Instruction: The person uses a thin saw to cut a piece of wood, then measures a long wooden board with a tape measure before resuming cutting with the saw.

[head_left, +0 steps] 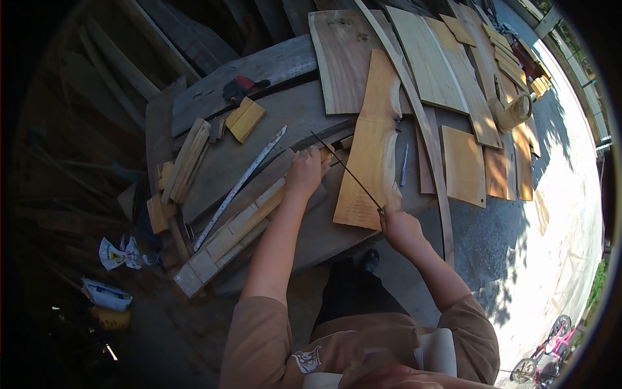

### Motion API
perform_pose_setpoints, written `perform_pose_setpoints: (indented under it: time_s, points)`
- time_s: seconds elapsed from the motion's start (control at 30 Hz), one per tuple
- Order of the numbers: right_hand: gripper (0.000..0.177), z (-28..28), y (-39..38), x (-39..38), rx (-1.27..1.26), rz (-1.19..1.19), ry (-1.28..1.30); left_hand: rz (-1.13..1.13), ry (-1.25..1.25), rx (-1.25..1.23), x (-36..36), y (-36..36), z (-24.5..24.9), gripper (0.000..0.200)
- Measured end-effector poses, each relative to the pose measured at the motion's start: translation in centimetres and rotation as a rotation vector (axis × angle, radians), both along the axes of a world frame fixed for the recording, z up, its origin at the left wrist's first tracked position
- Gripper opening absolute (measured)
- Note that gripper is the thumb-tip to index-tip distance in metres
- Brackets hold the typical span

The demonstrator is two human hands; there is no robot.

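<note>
My right hand (400, 230) is closed around the handle of a handsaw (355, 178), its thin dark blade seen nearly edge-on. The blade runs up and left across a wide tan board (369, 139) in this view and passes just right of my left hand (308, 172). That hand is wrapped over the upper end of a long wooden strip (265, 209), and the blade crosses close to its fingers. Pale blocks (205, 264) sit at the strip's lower end.
A speckled white stick (240, 188), a yellowish block (245, 120) and a dark red-and-black cap (245, 87) lie on the worktable (285, 110). A blue pen (405, 164) rests right of the tan board. A long curved strip (431, 136) and several boards (463, 165) occupy the right side.
</note>
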State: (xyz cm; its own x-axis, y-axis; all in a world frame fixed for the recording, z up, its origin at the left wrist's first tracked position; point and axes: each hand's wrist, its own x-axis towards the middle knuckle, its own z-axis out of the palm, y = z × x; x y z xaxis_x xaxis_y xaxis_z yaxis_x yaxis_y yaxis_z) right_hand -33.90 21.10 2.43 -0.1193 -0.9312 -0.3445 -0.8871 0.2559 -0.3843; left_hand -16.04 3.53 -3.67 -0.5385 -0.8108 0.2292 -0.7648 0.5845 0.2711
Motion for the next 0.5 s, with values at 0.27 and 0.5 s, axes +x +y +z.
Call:
perform_pose_setpoints:
  time_s: [0.27,0.5]
  points:
    - [0.027,-2.3,-9.7,2.3,-0.126,0.096,-0.075,0.006,-0.003,-0.035,-0.1,0.2,0.4,0.029]
    - [0.020,-0.8,-1.5,-0.2,-0.066,0.050,0.052,0.085,-0.054,0.053,-0.4,0.5,1.3,0.029]
